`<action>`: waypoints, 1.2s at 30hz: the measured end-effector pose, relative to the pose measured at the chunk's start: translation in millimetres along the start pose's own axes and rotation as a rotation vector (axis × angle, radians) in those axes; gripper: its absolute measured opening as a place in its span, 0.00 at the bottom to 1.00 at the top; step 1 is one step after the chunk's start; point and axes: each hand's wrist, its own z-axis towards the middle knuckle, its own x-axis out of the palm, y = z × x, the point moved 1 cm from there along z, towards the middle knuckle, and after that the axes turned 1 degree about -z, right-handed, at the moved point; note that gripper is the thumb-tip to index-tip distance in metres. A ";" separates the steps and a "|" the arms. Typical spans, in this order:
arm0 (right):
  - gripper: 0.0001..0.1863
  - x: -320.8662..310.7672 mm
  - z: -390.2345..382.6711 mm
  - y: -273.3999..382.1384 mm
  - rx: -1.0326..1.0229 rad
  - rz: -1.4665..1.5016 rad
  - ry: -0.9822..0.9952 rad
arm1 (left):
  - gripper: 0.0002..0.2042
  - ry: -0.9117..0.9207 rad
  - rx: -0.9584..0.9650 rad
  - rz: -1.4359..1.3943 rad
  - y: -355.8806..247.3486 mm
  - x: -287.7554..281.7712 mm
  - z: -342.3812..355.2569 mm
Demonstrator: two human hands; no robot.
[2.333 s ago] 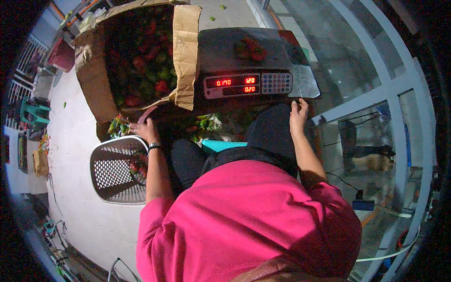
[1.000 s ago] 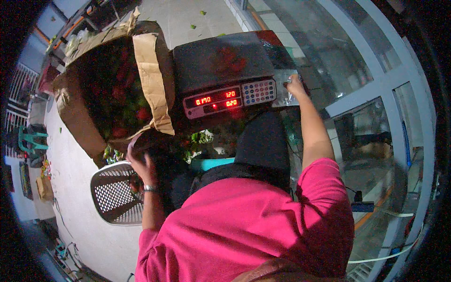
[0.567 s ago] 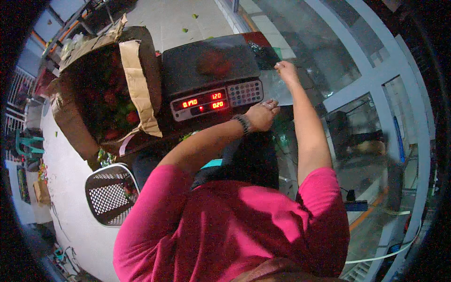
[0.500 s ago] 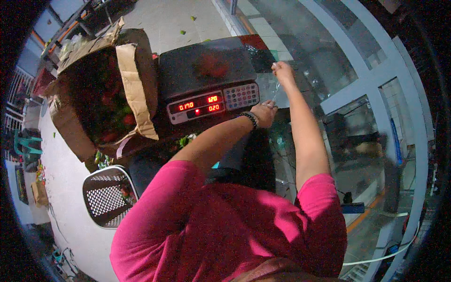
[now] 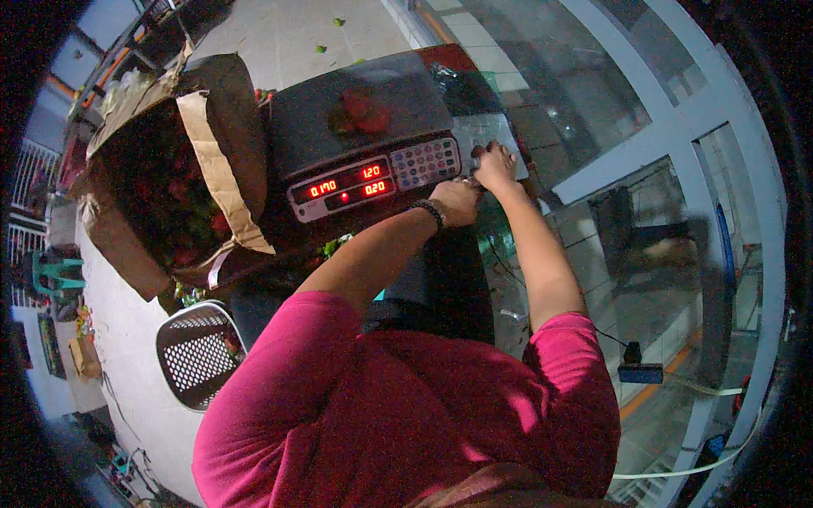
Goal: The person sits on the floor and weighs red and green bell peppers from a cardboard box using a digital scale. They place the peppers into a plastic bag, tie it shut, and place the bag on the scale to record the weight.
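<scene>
My left hand (image 5: 455, 201), with a dark beaded bracelet at the wrist, is closed at the lower right corner of a digital scale (image 5: 423, 163). Right beside it, my right hand (image 5: 496, 167) has its fingers curled in, and the two hands almost touch. What they pinch is too small and dim to make out. Just beyond the fingers lies a pale, see-through sheet that looks like plastic (image 5: 484, 129). On the scale's dark platform (image 5: 296, 118) rests a small group of red items (image 5: 362, 112), blurred. The scale's red display is lit.
Left of the scale stands a large open brown cardboard box (image 5: 207, 152), dark inside with reddish and green contents. Below it is a white plastic basket (image 5: 203, 315) with lattice sides. Grey metal-framed glass panels (image 5: 593, 178) rise on the right. Bits of green leaf (image 5: 338, 22) lie on the far floor.
My right hand has come down and nearer to my left hand, which has shifted slightly left. The thin clear strand between them no longer shows. The whole view has shifted slightly.
</scene>
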 end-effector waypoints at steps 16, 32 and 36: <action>0.18 -63.1 4.3 1.9 -0.113 0.327 0.028 | 0.23 0.115 0.053 0.146 13.5 38.4 55.8; 0.09 -62.5 -3.9 -3.4 -0.307 0.375 -0.201 | 0.22 0.098 -0.016 0.084 20.9 53.4 66.5; 0.06 -99.3 -5.8 -15.9 -0.228 0.972 -0.183 | 0.26 -0.133 0.134 0.355 10.3 43.5 52.3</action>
